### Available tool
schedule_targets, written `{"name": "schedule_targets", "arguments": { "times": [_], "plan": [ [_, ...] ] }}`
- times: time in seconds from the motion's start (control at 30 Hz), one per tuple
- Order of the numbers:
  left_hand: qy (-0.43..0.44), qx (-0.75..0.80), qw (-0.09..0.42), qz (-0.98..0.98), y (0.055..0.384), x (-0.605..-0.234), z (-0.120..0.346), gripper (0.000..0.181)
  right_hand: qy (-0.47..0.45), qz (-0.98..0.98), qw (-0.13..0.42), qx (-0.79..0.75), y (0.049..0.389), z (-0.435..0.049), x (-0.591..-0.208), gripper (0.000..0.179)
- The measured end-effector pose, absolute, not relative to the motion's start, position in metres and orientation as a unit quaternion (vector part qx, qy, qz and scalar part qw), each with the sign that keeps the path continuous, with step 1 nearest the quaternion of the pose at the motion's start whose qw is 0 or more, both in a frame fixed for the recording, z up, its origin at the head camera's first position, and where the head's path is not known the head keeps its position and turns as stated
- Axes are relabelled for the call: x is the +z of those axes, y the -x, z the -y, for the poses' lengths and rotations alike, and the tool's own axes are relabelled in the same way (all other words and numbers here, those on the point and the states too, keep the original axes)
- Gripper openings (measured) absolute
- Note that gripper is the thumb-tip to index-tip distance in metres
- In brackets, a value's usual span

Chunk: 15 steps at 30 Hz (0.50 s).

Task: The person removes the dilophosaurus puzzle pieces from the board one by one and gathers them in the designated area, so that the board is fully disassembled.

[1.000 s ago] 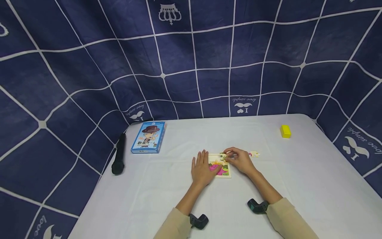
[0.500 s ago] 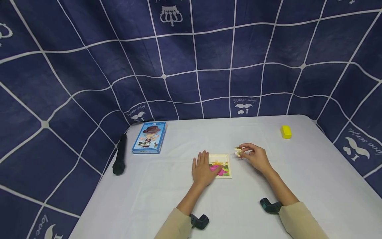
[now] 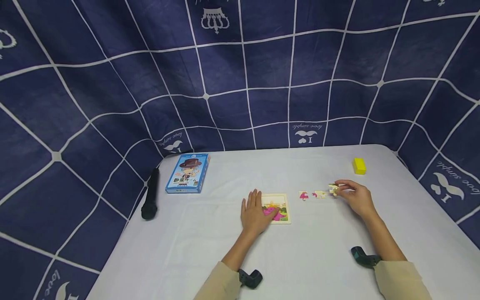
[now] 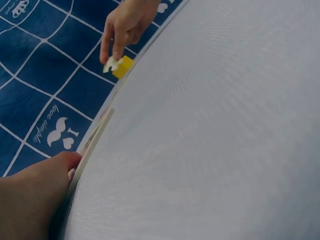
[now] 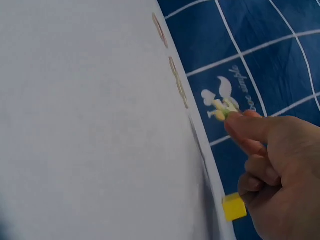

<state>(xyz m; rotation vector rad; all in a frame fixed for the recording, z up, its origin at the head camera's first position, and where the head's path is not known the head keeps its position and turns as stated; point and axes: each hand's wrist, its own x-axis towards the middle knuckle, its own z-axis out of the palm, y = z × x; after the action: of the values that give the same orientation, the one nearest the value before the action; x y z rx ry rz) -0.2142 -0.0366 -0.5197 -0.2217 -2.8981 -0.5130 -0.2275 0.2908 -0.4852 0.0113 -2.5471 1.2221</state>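
My left hand (image 3: 255, 213) lies flat with fingers spread over the left side of a small framed jigsaw puzzle (image 3: 283, 211). Its thumb reaches across the pink and orange picture; the upper strip of the frame shows bare. Farther right, my right hand (image 3: 357, 197) pinches a puzzle piece (image 3: 333, 190) between thumb and fingertips. In the right wrist view that pale green and yellow puzzle piece (image 5: 225, 109) is held up off the table. Two loose puzzle pieces, one with a pink shape (image 3: 303, 195) and one mostly cream (image 3: 320, 194), lie between the frame and my right hand.
A yellow block (image 3: 358, 166) sits toward the back right. At the left are a blue card-game box (image 3: 187, 173) and a black microphone (image 3: 150, 193). A dark blue checked curtain (image 3: 240, 75) hangs behind the white table (image 3: 225, 258).
My right hand has carried the puzzle piece from the frame out to the right, past the two loose pieces, which now show fully. The left hand has stayed on the frame.
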Motion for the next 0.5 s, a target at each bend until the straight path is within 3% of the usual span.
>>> {"name": "schedule_targets", "arguments": {
  "times": [0.27, 0.5],
  "plan": [
    [0.085, -0.184, 0.121, 0.972, 0.212, -0.518, 0.036, 0.089, 0.008, 0.915, 0.126, 0.383, 0.225, -0.301, -0.491, 0.029],
    [0.083, -0.173, 0.114, 0.975, 0.213, -0.518, 0.037, 0.09, -0.001, 0.927, 0.134, 0.349, 0.226, -0.304, -0.495, 0.029]
  ]
}}
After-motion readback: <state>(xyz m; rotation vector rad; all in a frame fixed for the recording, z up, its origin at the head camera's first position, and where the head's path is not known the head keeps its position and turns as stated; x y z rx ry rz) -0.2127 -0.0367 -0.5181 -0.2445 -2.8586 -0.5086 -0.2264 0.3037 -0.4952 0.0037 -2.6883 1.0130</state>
